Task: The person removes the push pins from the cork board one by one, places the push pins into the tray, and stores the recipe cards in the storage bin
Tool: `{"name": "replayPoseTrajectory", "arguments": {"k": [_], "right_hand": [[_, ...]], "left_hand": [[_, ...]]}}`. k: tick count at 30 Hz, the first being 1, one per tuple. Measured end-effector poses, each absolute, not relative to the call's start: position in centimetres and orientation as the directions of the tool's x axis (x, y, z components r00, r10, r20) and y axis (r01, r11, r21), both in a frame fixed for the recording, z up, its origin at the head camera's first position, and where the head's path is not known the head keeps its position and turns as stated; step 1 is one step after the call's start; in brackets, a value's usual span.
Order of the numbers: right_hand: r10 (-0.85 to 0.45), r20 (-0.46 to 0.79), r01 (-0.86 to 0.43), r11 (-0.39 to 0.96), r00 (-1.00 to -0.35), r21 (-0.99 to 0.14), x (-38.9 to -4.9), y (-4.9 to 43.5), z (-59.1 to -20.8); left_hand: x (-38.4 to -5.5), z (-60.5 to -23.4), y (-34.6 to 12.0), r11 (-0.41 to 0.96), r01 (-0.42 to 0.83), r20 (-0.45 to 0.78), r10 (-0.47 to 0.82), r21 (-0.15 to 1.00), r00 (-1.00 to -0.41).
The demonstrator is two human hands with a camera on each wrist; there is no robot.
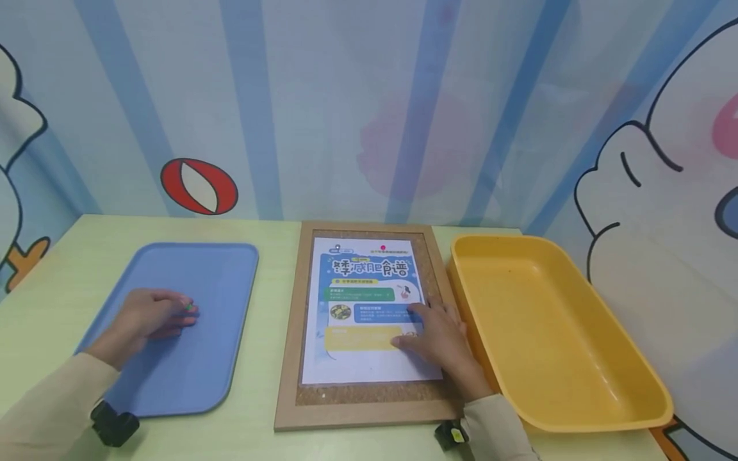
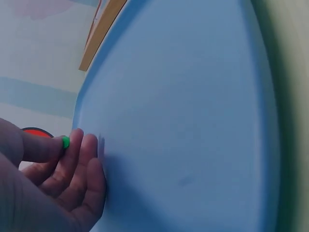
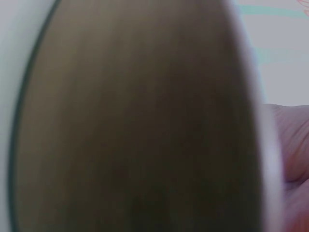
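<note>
Over the blue tray (image 1: 179,378), my left hand (image 1: 151,317) pinches a small green pushpin (image 2: 65,141) between thumb and fingertips. My right hand (image 1: 441,336) rests at the right side of a wood-framed cork board (image 1: 369,396), its thumb and index finger spread over a printed poster (image 1: 375,371). The poster lies on the cork. Near its top edge sit a pink pin (image 1: 383,248) and a smaller pale pin (image 1: 337,246). In the right wrist view a blurred brown surface fills most of the picture, and only part of the hand (image 3: 294,145) shows.
A deep yellow bin (image 1: 548,333) stands right beside the board. All of these are on a pale yellow-green table (image 1: 262,282). Behind them hangs a blue-striped cartoon backdrop (image 1: 323,109).
</note>
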State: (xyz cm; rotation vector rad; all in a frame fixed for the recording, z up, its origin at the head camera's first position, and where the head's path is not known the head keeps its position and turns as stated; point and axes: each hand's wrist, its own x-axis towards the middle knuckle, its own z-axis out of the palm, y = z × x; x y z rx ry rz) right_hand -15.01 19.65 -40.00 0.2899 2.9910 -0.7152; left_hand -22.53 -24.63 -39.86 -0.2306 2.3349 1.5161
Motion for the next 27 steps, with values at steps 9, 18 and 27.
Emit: {"name": "replayPoseTrajectory", "arguments": {"k": [9, 18, 27], "right_hand": [[0.165, -0.087, 0.187, 0.879, -0.982, -0.439, -15.0, 19.7, -40.1], [0.164, -0.086, 0.185, 0.878, -0.983, -0.441, -15.0, 19.7, -40.0], [0.172, -0.095, 0.196, 0.876, -0.981, -0.44, -15.1, 19.7, -40.0]], "left_hand": [[-22.7, -39.3, -23.7, 0.569, -0.285, -0.333, -0.021, 0.771, -0.943], [-22.8, -39.6, -23.6, 0.696, -0.204, -0.274, -0.01, 0.689, -0.962], [-22.8, -40.4, -23.7, 0.736, -0.137, -0.179, -0.022, 0.663, -0.984]]}}
